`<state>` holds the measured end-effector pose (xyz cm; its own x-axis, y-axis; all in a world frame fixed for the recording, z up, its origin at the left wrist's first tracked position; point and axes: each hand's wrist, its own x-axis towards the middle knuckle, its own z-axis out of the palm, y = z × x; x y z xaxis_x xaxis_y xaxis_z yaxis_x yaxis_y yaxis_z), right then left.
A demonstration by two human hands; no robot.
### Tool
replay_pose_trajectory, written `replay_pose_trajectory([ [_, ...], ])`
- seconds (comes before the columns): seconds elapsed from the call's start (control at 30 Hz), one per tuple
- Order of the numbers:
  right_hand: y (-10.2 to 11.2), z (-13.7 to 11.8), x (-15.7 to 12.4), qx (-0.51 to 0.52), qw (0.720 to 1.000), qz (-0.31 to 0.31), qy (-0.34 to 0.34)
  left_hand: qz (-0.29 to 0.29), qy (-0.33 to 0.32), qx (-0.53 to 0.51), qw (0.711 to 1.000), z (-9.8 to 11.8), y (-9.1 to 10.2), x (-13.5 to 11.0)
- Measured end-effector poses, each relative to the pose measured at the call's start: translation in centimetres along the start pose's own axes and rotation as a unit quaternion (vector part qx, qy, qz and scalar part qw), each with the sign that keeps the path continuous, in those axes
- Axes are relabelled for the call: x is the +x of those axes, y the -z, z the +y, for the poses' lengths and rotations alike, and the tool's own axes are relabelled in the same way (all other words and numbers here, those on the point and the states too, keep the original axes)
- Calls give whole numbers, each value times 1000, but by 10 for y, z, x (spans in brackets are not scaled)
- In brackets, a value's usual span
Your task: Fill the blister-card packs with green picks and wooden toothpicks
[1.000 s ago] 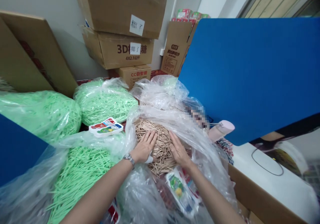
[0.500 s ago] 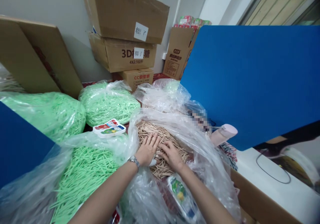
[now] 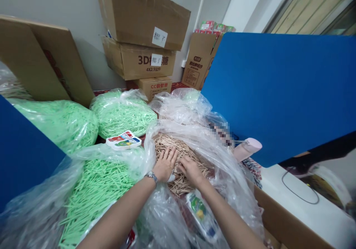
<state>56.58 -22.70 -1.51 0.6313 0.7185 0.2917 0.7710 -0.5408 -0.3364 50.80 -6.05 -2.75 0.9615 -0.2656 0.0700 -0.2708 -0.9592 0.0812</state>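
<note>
Thin brown sticks (image 3: 174,142) lie heaped in an opened clear plastic bag (image 3: 222,163) in the middle of the view. My left hand (image 3: 164,165), with a watch at the wrist, rests flat on the heap with its fingers stretched out. Beside it, my right hand (image 3: 191,170) has its fingers curled down into the sticks; what they hold is hidden. A small white piece (image 3: 171,177), partly covered, shows by my left palm. Left of my hands, light green sticks (image 3: 97,186) fill another open bag. A printed package (image 3: 200,213) lies below my right hand, partly behind the forearm.
Bags of green sticks (image 3: 122,111) stand behind, with printed packages (image 3: 124,140) in front. Stacked cartons (image 3: 147,61) are against the wall. A blue panel (image 3: 278,93) bounds the right, another blue panel (image 3: 25,156) the left. A pink cylinder (image 3: 247,148) stands right of the bag.
My right hand's fingers have curled in more among the brown sticks. My left hand stays flat in nearly the same spot. The view has shifted slightly.
</note>
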Motion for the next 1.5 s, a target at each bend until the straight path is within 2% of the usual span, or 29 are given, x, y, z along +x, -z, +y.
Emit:
replay_pose_trajectory([
  [0.1,-12,-9,6,17,1000,-6,-6,0,4,0,1000,-1,-1,0],
  [0.17,-11,-11,7,44,999,-5,-6,3,8,-3,1000,-1,-2,0],
  [0.27,10,-3,1,98,995,20,-22,7,11,-13,1000,0,-2,0],
  [0.37,38,13,-8,150,981,85,-86,11,18,-23,1000,3,-1,0],
  [0.43,47,21,-13,186,965,125,-136,11,24,-30,999,5,0,0],
  [0.5,42,24,-17,222,949,145,-173,6,29,-39,999,6,1,1],
  [0.67,6,15,-24,268,929,146,-210,-21,22,-79,996,-1,14,3],
  [0.73,5,17,-28,265,927,149,-218,-22,18,-100,995,-6,27,0],
  [0.8,16,23,-35,231,936,156,-216,-10,12,-120,993,-7,44,-8],
  [0.87,31,27,-42,154,963,134,-175,4,-4,-137,991,-4,61,-21],
  [0.97,39,24,-47,18,999,16,-46,3,-43,-159,986,9,82,-45],
  [1.0,36,20,-45,-17,999,-25,-16,-10,-65,-164,984,13,86,-54],
  [1.07,27,12,-40,-76,995,-70,-4,-55,-108,-162,979,21,90,-71],
  [1.17,19,2,-28,-109,991,-68,-41,-107,-121,-111,981,27,89,-92],
  [1.27,26,-12,-26,-115,990,-79,-13,-104,-119,-67,985,29,85,-103],
  [1.4,26,-48,-38,-137,975,-155,81,-88,-131,-43,987,32,80,-106],
  [1.5,9,-71,-40,-189,966,-171,54,-84,-135,-26,987,33,75,-107],
])
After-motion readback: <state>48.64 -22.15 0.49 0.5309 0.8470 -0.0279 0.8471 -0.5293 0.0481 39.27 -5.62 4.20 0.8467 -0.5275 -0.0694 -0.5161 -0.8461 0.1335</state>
